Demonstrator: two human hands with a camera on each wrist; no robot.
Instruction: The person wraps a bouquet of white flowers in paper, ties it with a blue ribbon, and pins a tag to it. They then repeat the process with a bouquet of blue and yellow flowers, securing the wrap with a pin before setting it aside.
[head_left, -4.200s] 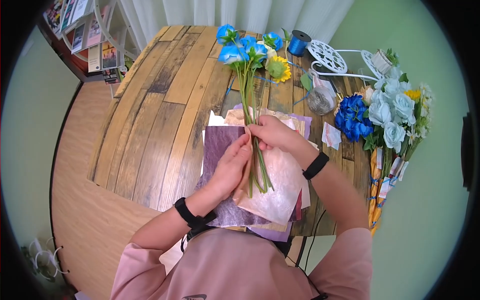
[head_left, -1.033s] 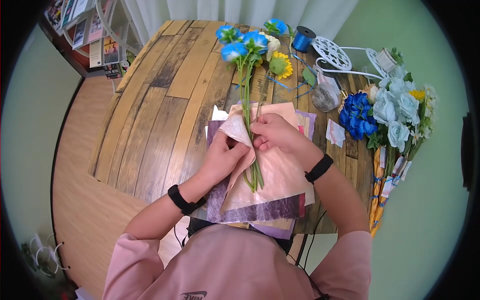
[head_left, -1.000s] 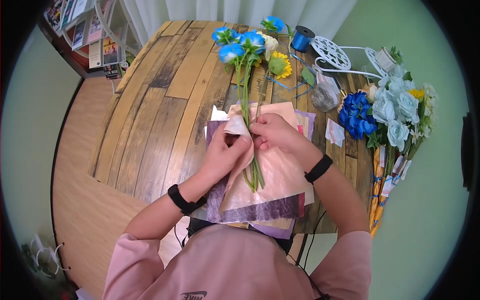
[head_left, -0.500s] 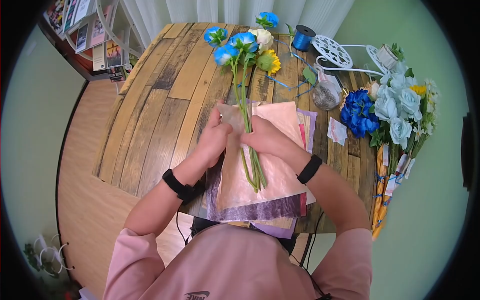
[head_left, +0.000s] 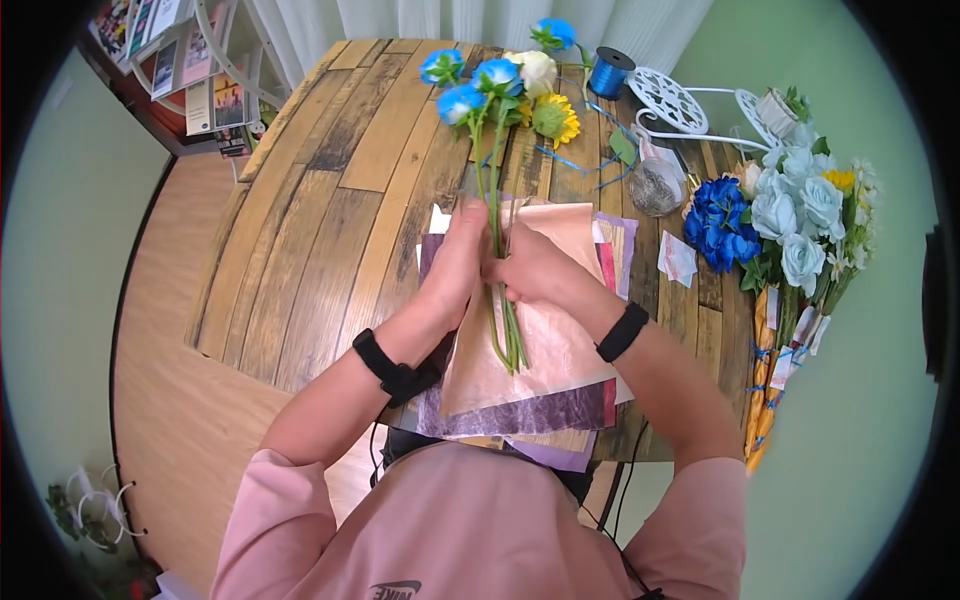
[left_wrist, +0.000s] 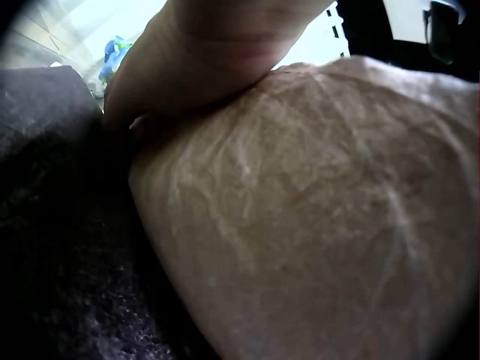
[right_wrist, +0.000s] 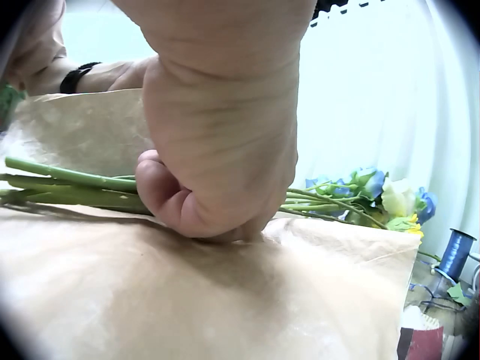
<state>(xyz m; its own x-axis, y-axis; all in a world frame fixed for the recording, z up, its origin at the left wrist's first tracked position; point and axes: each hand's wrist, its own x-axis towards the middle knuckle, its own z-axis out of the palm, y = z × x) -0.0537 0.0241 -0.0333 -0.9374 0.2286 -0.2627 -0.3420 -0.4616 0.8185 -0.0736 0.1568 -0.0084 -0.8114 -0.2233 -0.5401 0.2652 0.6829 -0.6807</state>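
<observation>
A bunch of artificial flowers lies across the table, with blue roses (head_left: 497, 75), a white rose (head_left: 536, 72) and a yellow sunflower (head_left: 555, 120) at its far end. My right hand (head_left: 535, 268) curls round the green stems (right_wrist: 71, 184) midway, low over a sheet of peach wrapping paper (head_left: 565, 350). On the left side of the stems, my left hand (head_left: 458, 262) holds that sheet's left part raised against them; its fingertips are largely hidden. In the right wrist view the lifted paper stands behind the stems. Dark purple paper (head_left: 520, 417) lies beneath.
A blue ribbon spool (head_left: 611, 72) stands at the back right, loose ribbon trailing from it. Right of the papers are a clear round ornament (head_left: 655, 188), a white metal stand (head_left: 670, 100) and other bouquets (head_left: 790, 215) with orange-wrapped stems.
The left hand, earlier folding the paper's left edge over, moved out left with it half a second ago and is now back beside the stems. The right hand stays at the stems.
</observation>
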